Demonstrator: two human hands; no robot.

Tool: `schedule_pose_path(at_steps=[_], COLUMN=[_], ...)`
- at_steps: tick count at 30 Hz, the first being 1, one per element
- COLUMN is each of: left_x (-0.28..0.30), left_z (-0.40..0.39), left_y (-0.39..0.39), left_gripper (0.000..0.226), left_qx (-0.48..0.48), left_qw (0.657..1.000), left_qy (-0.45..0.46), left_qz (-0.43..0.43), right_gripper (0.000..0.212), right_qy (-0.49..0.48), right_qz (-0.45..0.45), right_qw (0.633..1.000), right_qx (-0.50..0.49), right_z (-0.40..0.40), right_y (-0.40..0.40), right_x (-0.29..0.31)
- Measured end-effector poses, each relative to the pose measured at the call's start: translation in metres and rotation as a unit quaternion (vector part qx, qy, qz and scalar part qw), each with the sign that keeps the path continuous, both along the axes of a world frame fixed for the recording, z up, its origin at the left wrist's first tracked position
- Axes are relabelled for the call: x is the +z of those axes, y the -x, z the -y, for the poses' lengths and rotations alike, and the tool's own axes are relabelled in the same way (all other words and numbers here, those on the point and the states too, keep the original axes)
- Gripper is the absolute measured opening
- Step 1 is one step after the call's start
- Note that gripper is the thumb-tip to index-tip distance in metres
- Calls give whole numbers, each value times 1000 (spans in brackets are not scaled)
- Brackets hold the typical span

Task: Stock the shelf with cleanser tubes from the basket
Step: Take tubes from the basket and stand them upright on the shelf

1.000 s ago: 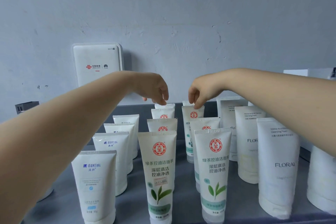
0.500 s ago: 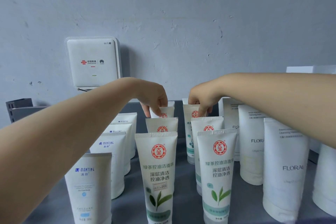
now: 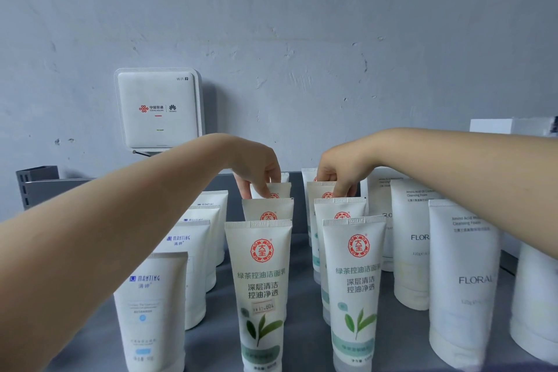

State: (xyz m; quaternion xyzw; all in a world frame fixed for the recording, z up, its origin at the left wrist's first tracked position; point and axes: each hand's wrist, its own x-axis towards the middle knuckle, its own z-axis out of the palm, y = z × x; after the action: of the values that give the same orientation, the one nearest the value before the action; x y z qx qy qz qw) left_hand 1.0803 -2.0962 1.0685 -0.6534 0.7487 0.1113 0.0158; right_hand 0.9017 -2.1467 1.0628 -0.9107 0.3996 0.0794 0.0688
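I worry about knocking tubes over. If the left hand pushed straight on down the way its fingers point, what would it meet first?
Probably the green-tea tube whose top the left hand already pinches; the next tube stands just in front.

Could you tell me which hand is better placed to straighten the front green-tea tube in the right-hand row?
The right hand, probably: it grips a tube at the back of that row, directly behind the front tube; the left hand holds one in the neighbouring row.

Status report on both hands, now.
Left hand pinches rear green-tea tube. Right hand pinches its neighbour tube. Front tubes crowd both rows.
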Motion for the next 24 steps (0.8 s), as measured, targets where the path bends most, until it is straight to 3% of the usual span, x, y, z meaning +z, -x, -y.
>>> schedule_pose_path(at_steps=[3, 14, 15, 20, 24], left_x=[0, 2, 3, 20, 28], left_z=[0, -2, -2, 6, 26], left_y=[0, 1, 1, -6, -10], left_gripper=[27, 27, 26, 15, 15], left_qx=[3, 4, 3, 0, -14], left_qw=[1000, 1000, 1000, 999, 992], left_qy=[-2, -9, -6, 47, 123], left_qz=[1, 22, 27, -28, -33], right_gripper=[18, 5, 14, 21, 18], right_qy=[-10, -4, 4, 23, 80], right_qz=[-4, 4, 10, 100, 98], right_qw=[1000, 1000, 1000, 994, 991], right_qx=[4, 3, -4, -43, -52], right_z=[-1, -1, 1, 15, 32], right_y=[0, 2, 3, 8, 3], right_x=[0, 4, 7, 29, 35])
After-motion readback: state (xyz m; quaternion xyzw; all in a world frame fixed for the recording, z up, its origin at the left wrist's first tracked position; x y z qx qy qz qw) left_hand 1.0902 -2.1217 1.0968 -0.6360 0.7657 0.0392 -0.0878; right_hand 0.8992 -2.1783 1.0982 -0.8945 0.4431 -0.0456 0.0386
